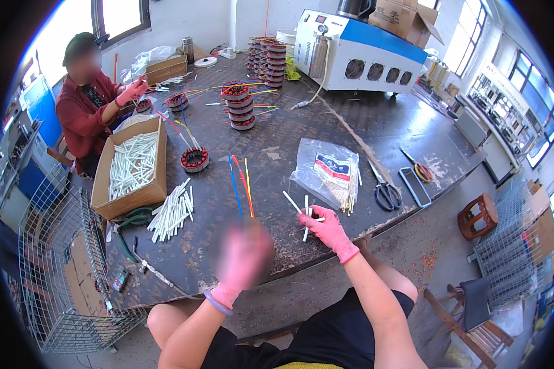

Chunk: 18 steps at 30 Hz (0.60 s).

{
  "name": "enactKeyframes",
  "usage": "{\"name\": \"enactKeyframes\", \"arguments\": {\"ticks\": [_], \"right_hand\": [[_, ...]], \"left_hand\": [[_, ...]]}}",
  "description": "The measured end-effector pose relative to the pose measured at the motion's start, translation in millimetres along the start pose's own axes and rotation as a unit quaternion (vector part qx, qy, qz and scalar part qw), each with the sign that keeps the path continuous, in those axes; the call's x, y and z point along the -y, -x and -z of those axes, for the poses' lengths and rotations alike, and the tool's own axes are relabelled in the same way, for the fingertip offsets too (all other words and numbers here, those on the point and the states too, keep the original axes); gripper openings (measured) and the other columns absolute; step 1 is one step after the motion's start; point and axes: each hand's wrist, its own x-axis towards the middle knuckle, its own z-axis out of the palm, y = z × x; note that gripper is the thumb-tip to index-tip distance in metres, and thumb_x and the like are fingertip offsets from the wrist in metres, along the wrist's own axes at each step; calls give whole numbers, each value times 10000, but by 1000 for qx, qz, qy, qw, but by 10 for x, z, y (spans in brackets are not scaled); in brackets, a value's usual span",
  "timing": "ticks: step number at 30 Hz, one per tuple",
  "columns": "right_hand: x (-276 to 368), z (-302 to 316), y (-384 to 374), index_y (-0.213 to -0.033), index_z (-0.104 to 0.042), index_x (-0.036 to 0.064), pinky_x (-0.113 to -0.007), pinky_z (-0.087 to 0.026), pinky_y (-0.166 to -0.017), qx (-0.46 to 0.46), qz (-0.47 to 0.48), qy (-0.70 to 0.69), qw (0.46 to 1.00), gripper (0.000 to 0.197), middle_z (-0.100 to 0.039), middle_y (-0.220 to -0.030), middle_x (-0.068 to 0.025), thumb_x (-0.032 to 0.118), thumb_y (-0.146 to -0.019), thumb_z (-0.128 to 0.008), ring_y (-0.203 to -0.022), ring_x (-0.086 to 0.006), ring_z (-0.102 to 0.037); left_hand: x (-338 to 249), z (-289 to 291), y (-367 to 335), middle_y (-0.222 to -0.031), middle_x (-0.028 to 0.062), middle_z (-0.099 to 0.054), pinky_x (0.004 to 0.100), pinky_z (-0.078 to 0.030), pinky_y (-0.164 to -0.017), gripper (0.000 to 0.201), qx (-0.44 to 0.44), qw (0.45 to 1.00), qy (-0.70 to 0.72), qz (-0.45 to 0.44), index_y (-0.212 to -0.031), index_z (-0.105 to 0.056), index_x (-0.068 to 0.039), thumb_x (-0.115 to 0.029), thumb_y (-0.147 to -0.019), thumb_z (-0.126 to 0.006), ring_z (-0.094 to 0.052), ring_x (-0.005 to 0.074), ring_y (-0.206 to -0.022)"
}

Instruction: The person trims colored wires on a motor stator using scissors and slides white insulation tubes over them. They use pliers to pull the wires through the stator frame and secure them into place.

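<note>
My right hand [327, 229], in a pink glove, is closed on a few short white sleeving tubes [292, 202] that stick out at different angles. My left hand [240, 255], also gloved in pink, is badly blurred, so its fingers cannot be made out. Blue, red and yellow lead wires [247, 190] rise from it, while the part they belong to is lost in the blur. A loose pile of white tubes [172, 212] lies to the left. Beyond it is a wound motor stator [194, 160] with its own coloured leads.
A cardboard box [160, 161] of tubes stands left, near a co-worker [89, 101]. Stacked stators [240, 111] stand mid-table. Right of a plastic bag [326, 169] lie black scissors [388, 195], a phone [415, 187] and smaller scissors [421, 171]. A blue-white machine [357, 55] is at the back.
</note>
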Motion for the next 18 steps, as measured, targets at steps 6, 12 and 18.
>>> {"name": "enactKeyframes", "arguments": {"ticks": [6,12,18], "right_hand": [[58,30,1,-984,-698,34,-256,-447,-646,14,-12,9,1000,246,-631,-775,25,271,-916,-700,-694,-56,-526],[379,314,-111,-986,-694,57,-387,-497,-714,44,20,322,946,287,-706,-844,-101,327,-895,-665,-791,-255,-676],[482,474,-75,-1036,-688,63,-417,-518,-827,58,-18,523,850,344,-695,-914,-162,365,-873,-672,-934,-332,-676]], "left_hand": [[-69,5,19,-1043,15,-686,431,-212,-1107,190,12,985,119,125,-1042,-703,-110,-219,-969,-566,-583,170,-1078],[70,-14,55,-1116,74,-635,381,-467,-893,209,3,1000,13,6,-1089,-670,-87,-79,-881,-643,-581,254,-1050],[-319,114,-140,-937,22,-640,428,-356,-1056,189,34,969,179,168,-1004,-708,-129,-214,-987,-540,-616,173,-954]]}}
